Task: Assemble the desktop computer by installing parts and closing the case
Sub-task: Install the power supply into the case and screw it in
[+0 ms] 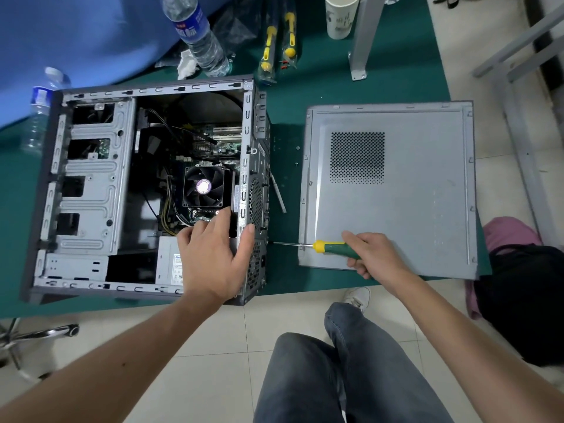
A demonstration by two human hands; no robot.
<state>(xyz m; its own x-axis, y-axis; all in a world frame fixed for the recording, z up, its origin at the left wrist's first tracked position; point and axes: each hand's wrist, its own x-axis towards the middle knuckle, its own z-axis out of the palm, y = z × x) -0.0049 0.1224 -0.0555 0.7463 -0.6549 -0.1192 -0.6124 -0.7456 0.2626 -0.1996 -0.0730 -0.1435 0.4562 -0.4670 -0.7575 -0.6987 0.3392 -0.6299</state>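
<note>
Open case (pixel 91 190) lying on its side on a green mat (pixel 305 87), interior facing up. The left hand (pixel 213 257) rests over the case's near right corner: fingers straight and slightly spread, holding nothing, thumb hooked over the rear wall. Under the palm lies the power supply (pixel 168 264); just beyond the fingertips sits the fan (pixel 204 186) on the motherboard (pixel 219 141).

The right hand (pixel 370 254) grips a screwdriver (pixel 332 248), fingers curled round its green handle, yellow collar showing ahead of the knuckles. The shaft runs level from the fingers toward the case, its tip at or just short of the rear wall near the left thumb; contact cannot be told.

Beneath the right hand lies the side panel (pixel 396 193), flat on the mat, apart from the case, vent grille beyond the fingers. Between panel and case, beyond the shaft, lies a slim metal strip (pixel 278 193).

Far from both hands: two bottles (pixel 198 38), (pixel 39 111), a paper cup (pixel 340 16) and packaged tools (pixel 279 41).
</note>
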